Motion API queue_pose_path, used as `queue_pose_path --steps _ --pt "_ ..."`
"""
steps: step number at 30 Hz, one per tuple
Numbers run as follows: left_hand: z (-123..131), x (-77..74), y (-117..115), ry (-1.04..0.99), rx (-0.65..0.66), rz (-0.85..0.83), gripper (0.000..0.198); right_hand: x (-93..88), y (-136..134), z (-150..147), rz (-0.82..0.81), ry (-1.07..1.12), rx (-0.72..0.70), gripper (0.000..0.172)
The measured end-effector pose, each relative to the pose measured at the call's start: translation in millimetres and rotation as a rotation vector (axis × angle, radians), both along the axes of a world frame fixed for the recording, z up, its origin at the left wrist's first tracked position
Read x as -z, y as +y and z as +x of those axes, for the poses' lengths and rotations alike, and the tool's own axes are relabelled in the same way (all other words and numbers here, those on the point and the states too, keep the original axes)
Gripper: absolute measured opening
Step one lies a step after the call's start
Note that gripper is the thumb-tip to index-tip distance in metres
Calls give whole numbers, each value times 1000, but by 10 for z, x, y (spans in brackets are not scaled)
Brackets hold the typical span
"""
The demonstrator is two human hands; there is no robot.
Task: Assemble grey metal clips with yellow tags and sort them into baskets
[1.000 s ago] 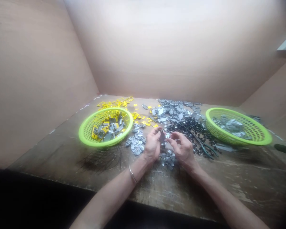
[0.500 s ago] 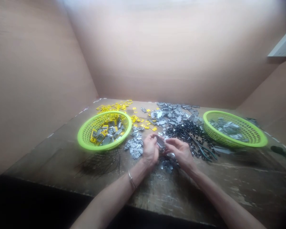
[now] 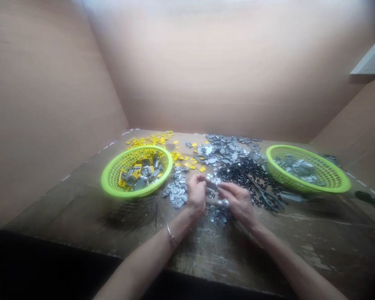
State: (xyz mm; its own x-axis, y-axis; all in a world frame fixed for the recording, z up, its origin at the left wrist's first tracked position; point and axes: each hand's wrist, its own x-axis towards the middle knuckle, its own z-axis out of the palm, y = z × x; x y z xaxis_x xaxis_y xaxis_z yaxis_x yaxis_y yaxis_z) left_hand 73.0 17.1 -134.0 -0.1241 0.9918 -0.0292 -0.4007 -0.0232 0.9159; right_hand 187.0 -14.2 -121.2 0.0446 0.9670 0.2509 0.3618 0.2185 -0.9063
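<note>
My left hand (image 3: 196, 195) is closed around one end of a small flat grey piece (image 3: 211, 184), which it holds over the worn wooden table (image 3: 118, 237). Close by on the other side, my right hand (image 3: 238, 202) has its thumb and forefinger pinched at the far end of the piece; whatever sits between those fingertips is too small to make out. Under and beside the hands lie loose silvery plates (image 3: 218, 216). Another heap of silver-grey parts (image 3: 177, 192) is just left of my left hand, and many small black parts (image 3: 242, 171) lie beyond my right hand.
A lime-green basket (image 3: 105, 183) on the left holds yellow-and-grey pieces. Another green basket (image 3: 342, 183) on the right contains silvery pieces. Pliers (image 3: 265, 195) rest on the black pile. Yellow frames (image 3: 150, 139) and grey plates (image 3: 231, 150) are spread toward the back wall.
The grey piece has been tipped, so its broad face shows less and it looks thinner. My right fingertips have drawn together at its end. Both arms stay nearly in place.
</note>
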Motion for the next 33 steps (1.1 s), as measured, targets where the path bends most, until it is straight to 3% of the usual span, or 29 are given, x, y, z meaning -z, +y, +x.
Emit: queue_pose_path --steps 3,6,10,14,18,21,25,30,33 --pt "-35 -98 -38 296 58 239 18 -6 31 106 188 -178 36 20" --pt "-36 -134 -64 462 253 237 6 -46 37 145 196 -143 -8 18" --pt "-23 -88 -74 422 439 93 13 -48 80 157 -80 238 -56 17" --pt "-24 -97 -111 339 504 128 12 45 185 235 -469 652 -212 16" --pt "-4 -109 -139 315 518 143 13 119 248 289 -653 817 -307 11" --pt "16 -69 -128 259 515 60 11 140 250 271 -639 876 -269 11" --pt "21 -19 -108 171 520 22 28 192 247 215 -654 902 -267 9" --pt "28 17 -136 267 428 83 21 283 248 162 -651 881 -264 7" --pt "23 43 -145 322 384 111 15 224 238 180 -645 822 -256 8"
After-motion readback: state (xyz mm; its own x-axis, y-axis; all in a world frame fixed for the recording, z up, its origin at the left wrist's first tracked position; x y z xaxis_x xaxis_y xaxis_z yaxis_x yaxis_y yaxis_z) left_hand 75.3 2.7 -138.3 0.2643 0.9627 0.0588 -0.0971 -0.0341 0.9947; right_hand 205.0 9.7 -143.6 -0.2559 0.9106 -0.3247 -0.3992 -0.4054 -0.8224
